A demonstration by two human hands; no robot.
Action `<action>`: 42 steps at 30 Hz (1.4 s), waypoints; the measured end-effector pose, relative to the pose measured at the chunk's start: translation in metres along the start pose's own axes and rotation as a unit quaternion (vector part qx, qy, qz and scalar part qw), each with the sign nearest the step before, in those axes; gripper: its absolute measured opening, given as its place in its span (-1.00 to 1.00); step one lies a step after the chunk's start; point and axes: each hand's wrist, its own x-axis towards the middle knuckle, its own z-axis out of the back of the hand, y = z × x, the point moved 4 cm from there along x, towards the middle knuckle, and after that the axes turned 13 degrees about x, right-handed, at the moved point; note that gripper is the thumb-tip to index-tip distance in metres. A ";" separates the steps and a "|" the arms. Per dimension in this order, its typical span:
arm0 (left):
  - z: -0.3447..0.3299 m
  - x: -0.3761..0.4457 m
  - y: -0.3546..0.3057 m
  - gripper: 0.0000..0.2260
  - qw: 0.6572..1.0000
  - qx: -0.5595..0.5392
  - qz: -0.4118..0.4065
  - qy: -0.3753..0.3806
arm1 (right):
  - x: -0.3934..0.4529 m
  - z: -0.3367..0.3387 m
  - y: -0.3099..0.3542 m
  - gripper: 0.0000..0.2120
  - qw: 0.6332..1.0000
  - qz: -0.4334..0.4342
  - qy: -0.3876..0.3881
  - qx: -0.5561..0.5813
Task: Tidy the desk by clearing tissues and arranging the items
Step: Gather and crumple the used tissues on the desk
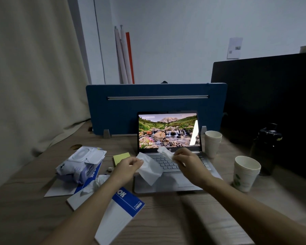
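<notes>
Early in tidying: wet-wipes pack (pixel 80 162), crumpled tissue (pixel 95 185) and notebooks (pixel 119 212) scattered at 9 o'clock of laptop (pixel 173 167). Left hand (pixel 129 166) pinching flat tissue (pixel 149 169), right hand (pixel 185 160) gripping twisted tissue (pixel 163 152), both above keyboard. Paper cup stacks (pixel 212 143) unsorted at 3 o'clock.

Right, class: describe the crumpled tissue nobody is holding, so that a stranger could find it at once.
Start at the open laptop mid-desk, then look left to the wet-wipes pack. Just in front of it, on the blue-and-white notebooks, lies the crumpled tissue. Unlike the two tissues pinched in the hands, it lies loose, balled up.
</notes>
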 end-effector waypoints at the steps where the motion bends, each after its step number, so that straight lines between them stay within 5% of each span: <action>1: 0.002 -0.001 0.001 -0.76 1.000 -0.018 0.000 0.001 | 0.003 -0.006 0.008 -0.80 1.000 0.014 0.009 0.006; 8: 0.025 -0.009 0.022 -0.62 0.988 -0.140 0.062 -0.017 | 0.023 -0.049 0.056 -0.78 0.992 0.093 0.086 0.024; 14: 0.049 -0.019 0.043 -0.90 0.982 -0.170 0.063 -0.059 | 0.036 -0.074 0.084 -0.78 0.986 0.114 0.112 0.049; 23: 0.121 -0.066 0.102 -0.93 0.975 -0.131 0.116 -0.135 | 0.055 -0.132 0.112 -0.85 0.987 0.056 0.134 0.062; 29: 0.168 -0.112 0.129 -0.82 0.968 -0.112 0.119 -0.190 | 0.058 -0.184 0.122 -0.68 0.973 -0.036 0.216 0.075; 42: 0.210 -0.156 0.175 -0.79 0.951 -0.148 0.132 -0.237 | 0.060 -0.246 0.169 -0.56 0.955 -0.039 0.276 0.101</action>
